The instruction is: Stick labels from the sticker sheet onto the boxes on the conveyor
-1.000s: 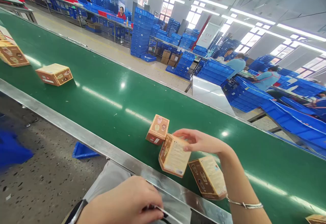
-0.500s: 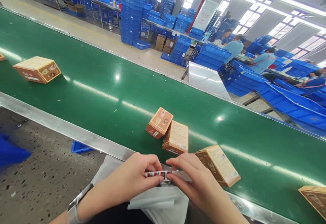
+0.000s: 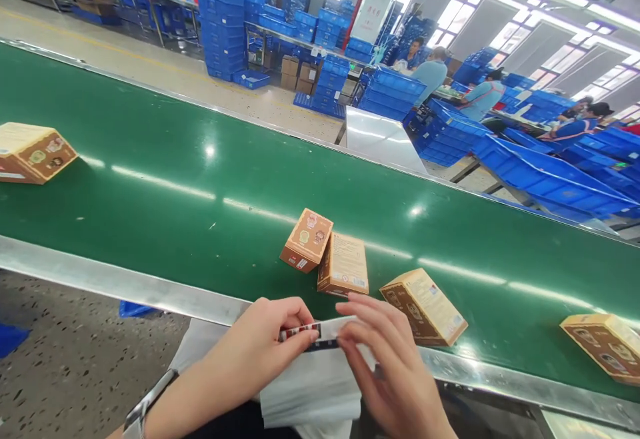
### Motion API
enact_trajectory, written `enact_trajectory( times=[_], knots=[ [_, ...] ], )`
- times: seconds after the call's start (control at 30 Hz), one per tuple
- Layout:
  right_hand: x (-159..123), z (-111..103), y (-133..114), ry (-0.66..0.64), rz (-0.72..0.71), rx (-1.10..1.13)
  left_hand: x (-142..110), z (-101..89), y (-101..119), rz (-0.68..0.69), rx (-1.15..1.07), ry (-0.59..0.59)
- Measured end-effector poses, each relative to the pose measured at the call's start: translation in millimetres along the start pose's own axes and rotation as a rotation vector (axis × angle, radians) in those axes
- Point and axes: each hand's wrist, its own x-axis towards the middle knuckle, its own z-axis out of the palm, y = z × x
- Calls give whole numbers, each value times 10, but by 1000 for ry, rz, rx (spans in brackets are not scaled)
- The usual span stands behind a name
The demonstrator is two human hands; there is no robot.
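No text legible anywhere. Cartons on the green belt carry print too small to read: the middle carton (image 3: 344, 264) shows a block of fine print and a barcode-like strip on its top face; the carton beside it (image 3: 307, 240) shows small round pictures, no readable words. White sign board (image 3: 373, 0) at the back of the hall bears faint red characters, unreadable. Label strip (image 3: 314, 332) between the hands has red and dark marks, blurred.

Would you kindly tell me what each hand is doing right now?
Left hand: closed, pinching one end of the label strip.
Right hand: fingers on the strip's other end; whether it grips cannot be told.
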Motion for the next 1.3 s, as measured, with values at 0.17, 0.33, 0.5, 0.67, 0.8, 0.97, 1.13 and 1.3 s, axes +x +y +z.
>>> enact_trajectory(
  times=[0.17, 0.33, 0.5, 0.67, 0.8, 0.97, 1.13, 1.3],
  knots=[
    [197, 161, 336, 385, 815, 427, 2, -15, -110, 347, 222, -94],
    [426, 348, 664, 447, 990, 749, 128, 27, -95, 641, 462, -155],
    [433, 308, 814, 508, 1053, 732, 470, 195, -125, 706, 614, -106],
    [361, 280, 876, 550, 1074, 669, 584, 306, -115, 701, 606, -106],
    [320, 273, 887, 562, 1079, 626, 602, 340, -50, 711, 625, -136],
    [286, 228, 943, 549, 1067, 531, 659, 401, 0, 714, 643, -169],
    [264, 169, 974, 529, 1052, 353, 704, 466, 23, 738, 653, -177],
    [240, 62, 1031, 517, 1043, 163, 791, 543, 81, 782, 677, -174]
  ],
)
